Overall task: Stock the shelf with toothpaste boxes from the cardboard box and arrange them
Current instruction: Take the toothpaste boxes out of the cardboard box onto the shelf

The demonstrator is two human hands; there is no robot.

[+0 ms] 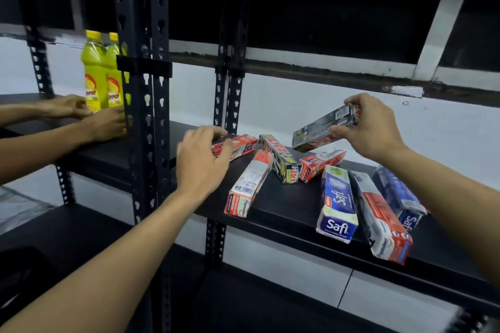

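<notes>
Behind my right forearm, the far blue Safi box (397, 192) is half hidden. My left hand (203, 162), fingers spread, covers one end of a red Pepsodent box (240, 147); it seems to touch it, though contact is hard to judge. My right hand (376, 127) pinches a dark toothpaste box (324, 130), tilted above the black shelf (284, 197). Scattered below lie a Zact box (280, 161), a white-and-red Pepsodent box (250, 184), a small red box (322, 161), a near Safi box (338, 203) and a long Pepsodent box (384, 224); three overhang the front edge. Left, past the slotted upright (143, 89), another person's hands (105, 123) touch yellow bottles (94, 73). Bare shelf lies between the boxes.
</notes>
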